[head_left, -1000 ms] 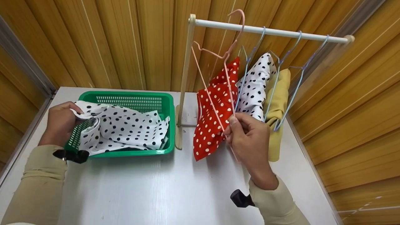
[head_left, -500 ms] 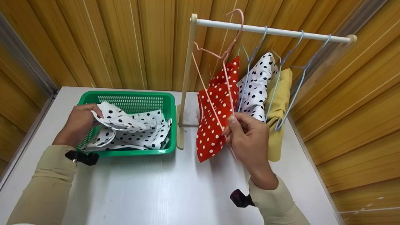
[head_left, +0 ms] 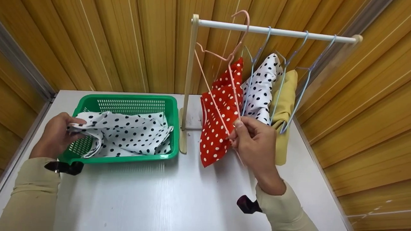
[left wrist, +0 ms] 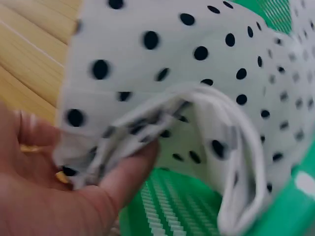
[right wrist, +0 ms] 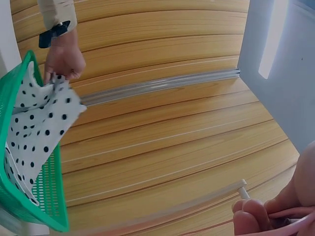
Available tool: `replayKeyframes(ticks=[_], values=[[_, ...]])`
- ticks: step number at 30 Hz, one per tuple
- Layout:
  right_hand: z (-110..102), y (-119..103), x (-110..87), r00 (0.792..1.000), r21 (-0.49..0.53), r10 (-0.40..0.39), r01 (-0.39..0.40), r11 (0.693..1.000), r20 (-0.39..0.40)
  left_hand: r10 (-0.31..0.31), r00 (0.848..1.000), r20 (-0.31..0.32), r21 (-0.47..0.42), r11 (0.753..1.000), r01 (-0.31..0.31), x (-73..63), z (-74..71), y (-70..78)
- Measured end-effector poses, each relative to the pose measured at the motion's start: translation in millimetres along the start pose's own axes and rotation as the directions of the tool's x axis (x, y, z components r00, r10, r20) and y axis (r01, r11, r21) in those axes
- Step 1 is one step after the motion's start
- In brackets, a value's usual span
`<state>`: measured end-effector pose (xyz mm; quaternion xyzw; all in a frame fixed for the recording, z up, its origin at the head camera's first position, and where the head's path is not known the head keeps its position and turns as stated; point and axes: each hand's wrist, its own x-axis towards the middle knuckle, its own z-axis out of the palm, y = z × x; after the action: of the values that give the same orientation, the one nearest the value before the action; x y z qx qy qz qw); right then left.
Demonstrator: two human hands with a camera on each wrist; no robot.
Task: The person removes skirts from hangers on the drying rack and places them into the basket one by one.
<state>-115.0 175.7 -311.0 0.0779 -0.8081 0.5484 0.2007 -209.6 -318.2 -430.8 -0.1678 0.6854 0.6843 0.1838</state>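
Observation:
My left hand (head_left: 57, 133) pinches the left edge of a white cloth with black polka dots (head_left: 131, 131) between thumb and fingers. Most of that cloth lies in the green plastic basket (head_left: 128, 157), its held end lifted over the left rim. In the left wrist view the thumb (left wrist: 130, 174) presses on a folded layer of the cloth. On the right, my right hand (head_left: 253, 139) pinches the lower part of a pink wire hanger (head_left: 214, 102). The hanger's hook is up by the rack's white rail (head_left: 221, 26), and a red cloth with white dots (head_left: 215, 128) shows behind the hanger.
Blue hangers (head_left: 282, 85) hang along the rail, with a white dotted cloth (head_left: 261, 86) and a yellow cloth (head_left: 284, 106) among them. The rack's wooden post (head_left: 189, 77) stands close to the basket. Wood-patterned panels (head_left: 115, 41) enclose the white table (head_left: 135, 199).
My left hand moved right into the basket with the cloth's edge, then back left, spreading the cloth out again. My right hand stays on the pink hanger.

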Motion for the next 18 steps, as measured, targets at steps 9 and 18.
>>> replayKeyframes(ticks=[9,18], values=[[1,2,-1.1,1.0,0.016,0.001,-0.001,1.0,0.002,0.092,0.986,-0.136,0.679,0.734,0.025,2.6,29.1,-8.7],[3,4,0.3,1.0,0.022,0.016,-0.016,1.0,-0.005,0.405,0.914,-0.036,0.948,0.304,-0.097,9.8,53.9,-37.3]])
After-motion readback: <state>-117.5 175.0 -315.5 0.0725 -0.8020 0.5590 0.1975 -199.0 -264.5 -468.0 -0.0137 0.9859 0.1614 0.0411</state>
